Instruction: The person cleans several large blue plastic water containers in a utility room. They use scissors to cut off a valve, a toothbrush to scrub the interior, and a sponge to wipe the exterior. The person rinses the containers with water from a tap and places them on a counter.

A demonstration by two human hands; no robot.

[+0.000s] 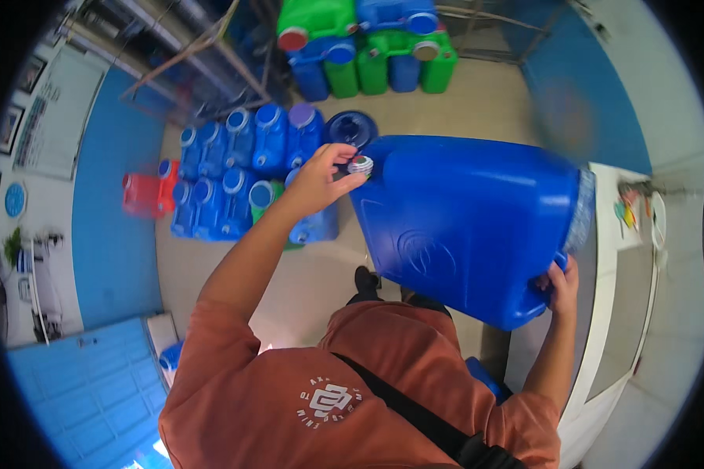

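Observation:
A large blue plastic water jug (463,223) is held on its side in front of my body. My right hand (560,284) grips its moulded handle near the wide end, which has a pale, glittery cap (581,211). At the opposite end, the fingers and thumb of my left hand (322,179) are around a small patterned spigot cap (361,166); whether they press on it is unclear. Just beyond that end stands a dark blue round bottle (351,129).
Rows of blue jugs (234,140) stand on the tiled floor at left, with red jugs (144,194) beside them. Green and blue jugs (375,64) are stacked ahead. A metal rack (229,53) stands upper left. A white-edged counter (604,258) runs along the right.

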